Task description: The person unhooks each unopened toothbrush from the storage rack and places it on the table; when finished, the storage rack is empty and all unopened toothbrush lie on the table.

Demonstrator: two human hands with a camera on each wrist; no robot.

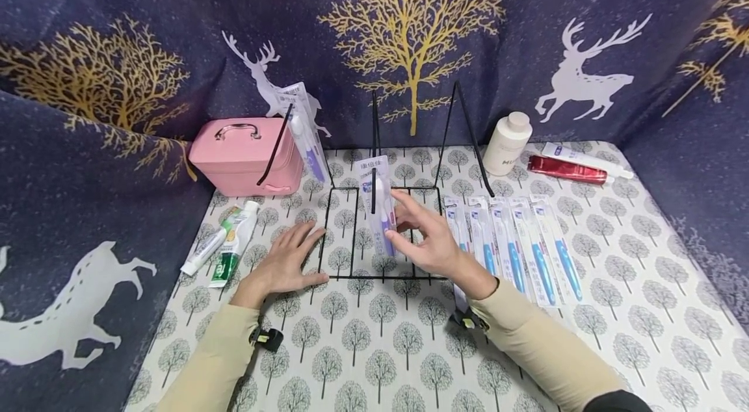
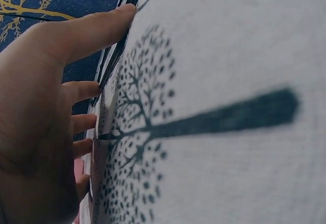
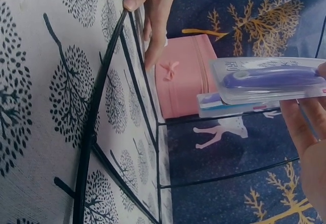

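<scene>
A black wire display rack (image 1: 383, 278) stands on the table. From its middle hook hangs a packaged purple toothbrush (image 1: 378, 204); my right hand (image 1: 430, 236) pinches the pack's right edge, thumb at the handle. In the right wrist view the purple handle end of this toothbrush pack (image 3: 270, 79) points left, the thumb tip just showing over it. My left hand (image 1: 287, 259) lies with fingers spread at the rack's left side, its thumb touching the base wire. Packaged toothbrushes (image 1: 307, 139) also hang on the left hook. The right hook (image 1: 474, 139) carries nothing.
Several packaged blue toothbrushes (image 1: 515, 256) lie in a row right of the rack. Behind stand a pink case (image 1: 246, 152) and a white bottle (image 1: 508, 142). Toothpaste tubes lie at left (image 1: 231, 249) and a red box (image 1: 567, 169) at right. A patterned cloth hangs behind.
</scene>
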